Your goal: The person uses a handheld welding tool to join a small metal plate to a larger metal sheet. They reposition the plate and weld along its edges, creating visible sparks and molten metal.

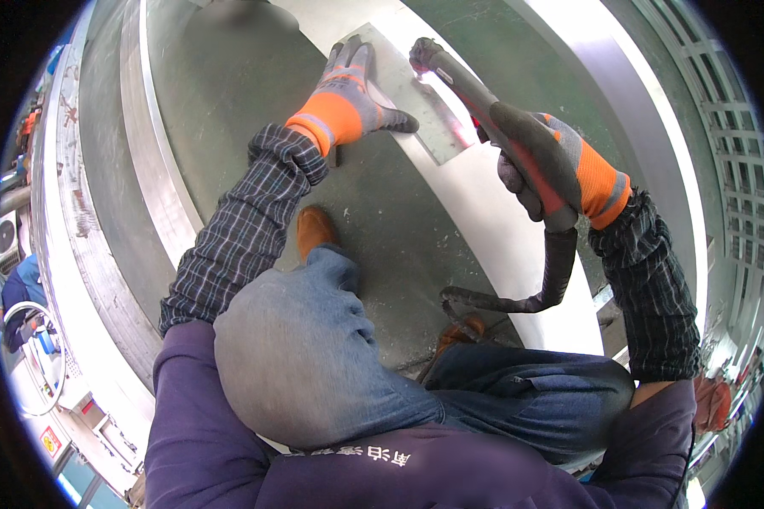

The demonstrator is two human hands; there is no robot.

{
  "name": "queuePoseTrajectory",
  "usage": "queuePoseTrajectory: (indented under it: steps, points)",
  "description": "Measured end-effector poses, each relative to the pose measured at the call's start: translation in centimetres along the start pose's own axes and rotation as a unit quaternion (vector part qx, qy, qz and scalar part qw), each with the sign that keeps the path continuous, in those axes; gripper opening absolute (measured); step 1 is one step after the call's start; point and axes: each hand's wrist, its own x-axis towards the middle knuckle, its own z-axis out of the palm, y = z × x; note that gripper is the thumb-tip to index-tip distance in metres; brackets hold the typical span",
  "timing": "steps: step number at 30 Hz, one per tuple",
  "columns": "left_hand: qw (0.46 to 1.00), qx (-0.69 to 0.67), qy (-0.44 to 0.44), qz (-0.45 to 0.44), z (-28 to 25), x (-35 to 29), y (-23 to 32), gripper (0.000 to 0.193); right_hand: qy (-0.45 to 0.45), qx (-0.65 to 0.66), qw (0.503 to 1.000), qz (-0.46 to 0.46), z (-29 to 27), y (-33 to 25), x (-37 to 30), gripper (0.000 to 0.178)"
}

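Note:
My left hand (341, 100), in a grey and orange work glove, lies with its fingers stretched out along the edge of a flat grey metal plate (440, 134). Under the plate runs a long pale metal beam (484, 222). My right hand (579, 163), gloved alike, is wrapped round the black handle of a welding torch (489, 109). Its dark, crusted nozzle is over the plate's far right edge, and a bright pinkish light glows just below it. From the handle's lower end a black sleeved cable (558, 265) bends down and left.
Other long metal beams (148, 127) lie to the left, and a wide bright one (624, 85) to the right. A slatted metal rack (734, 119) stands at the far right. My brown shoes (316, 231) are on the green floor (390, 246). At the far left, another person (19, 293) is partly visible.

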Motion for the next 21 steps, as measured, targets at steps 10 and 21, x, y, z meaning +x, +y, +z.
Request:
queuePoseTrajectory:
  steps: [10, 21]
  points:
    - [1.0, -0.002, 0.004, 0.007, 0.0, -0.1, -0.2, 0.144, 0.004, 0.029, 1.0, 0.002, 0.6, 0.2, -1.3, 0.039]
    - [1.0, 0.016, 0.005, 0.012, 0.2, 0.1, -0.2, 0.141, 0.053, 0.0, 0.998, 0.043, 2.0, -0.5, -2.9, 0.058]
